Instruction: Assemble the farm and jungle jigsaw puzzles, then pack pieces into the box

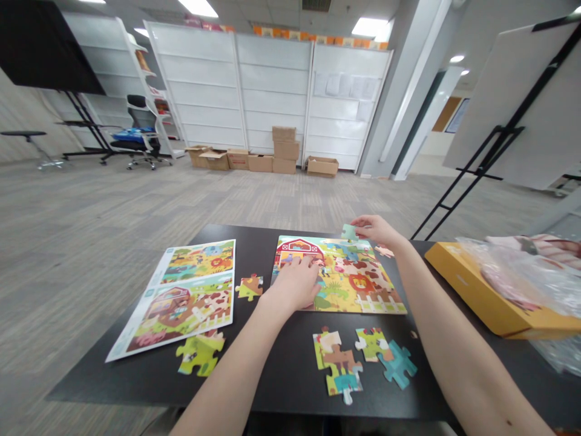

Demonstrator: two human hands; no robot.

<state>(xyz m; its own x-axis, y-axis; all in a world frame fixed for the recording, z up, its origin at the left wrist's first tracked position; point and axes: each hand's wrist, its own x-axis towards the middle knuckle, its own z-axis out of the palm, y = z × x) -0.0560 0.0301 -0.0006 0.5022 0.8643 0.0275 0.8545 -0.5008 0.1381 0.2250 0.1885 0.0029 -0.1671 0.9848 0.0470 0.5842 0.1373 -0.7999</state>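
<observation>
A farm-scene jigsaw puzzle point(338, 281) with a red barn, a cow and a lion lies at the middle of the black table. My left hand point(298, 283) rests on its left part, fingers stretched over the barn and hiding some of the picture. At the puzzle's top right edge, my right hand point(374, 229) pinches a pale green puzzle piece point(349, 232). Just below that hand lies a pinkish piece point(384, 251). Nearer to me are a joined cluster of pieces point(338, 362), a green piece point(373, 344) and a teal piece point(399, 363).
A printed picture sheet point(190, 297) lies on the left of the black table point(285, 387). A brown-and-yellow piece point(249, 287) sits beside it, and green pieces point(200, 353) lie at its lower edge. On the right stands a yellow box point(472, 290) with plastic wrapping point(517, 272).
</observation>
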